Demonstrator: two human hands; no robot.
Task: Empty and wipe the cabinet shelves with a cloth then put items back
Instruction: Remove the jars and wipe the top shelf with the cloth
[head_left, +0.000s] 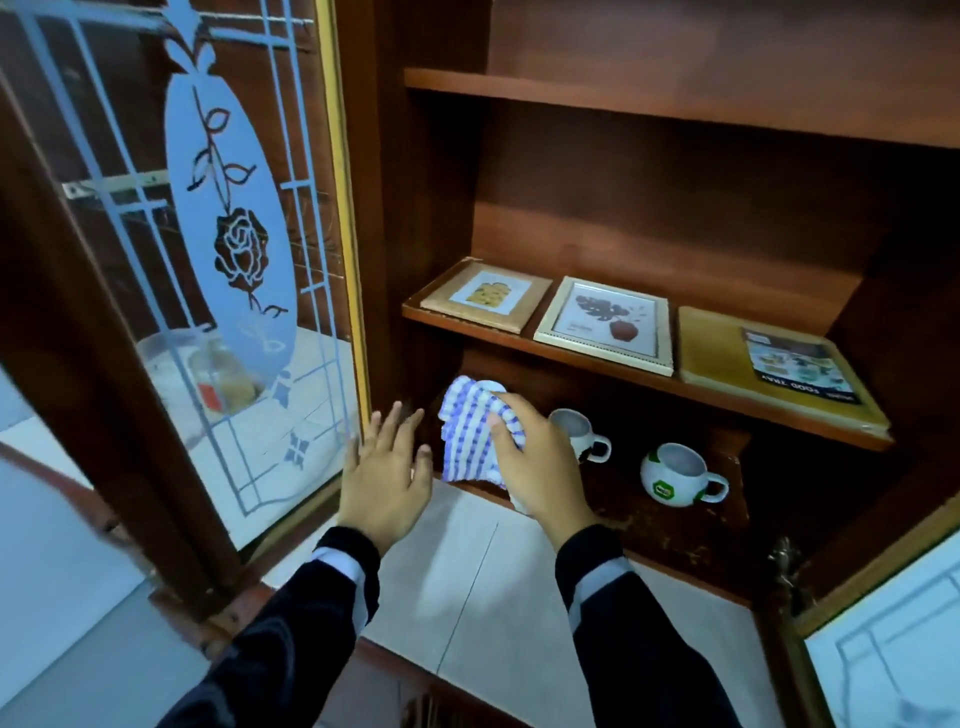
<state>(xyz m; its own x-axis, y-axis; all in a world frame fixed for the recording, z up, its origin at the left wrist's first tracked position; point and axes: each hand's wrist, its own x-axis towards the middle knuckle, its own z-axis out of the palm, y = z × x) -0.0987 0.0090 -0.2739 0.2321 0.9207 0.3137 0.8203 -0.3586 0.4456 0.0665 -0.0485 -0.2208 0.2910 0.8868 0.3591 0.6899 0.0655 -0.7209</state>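
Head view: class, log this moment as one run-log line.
right hand: grips checked cloth | left hand: open, empty | mugs: two on lower shelf | frames: two on middle shelf

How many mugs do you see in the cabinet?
2, both on the lower shelf: a white mug partly behind the right hand, and a green-logo mug to its right. The cloth may hide others.

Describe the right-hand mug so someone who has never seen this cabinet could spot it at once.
In the open wooden cabinet, look at the bottom shelf, below the framed pictures. Of the two white mugs there, it is the ball-shaped mug farthest from the cloth, the only one showing a green badge on its side.
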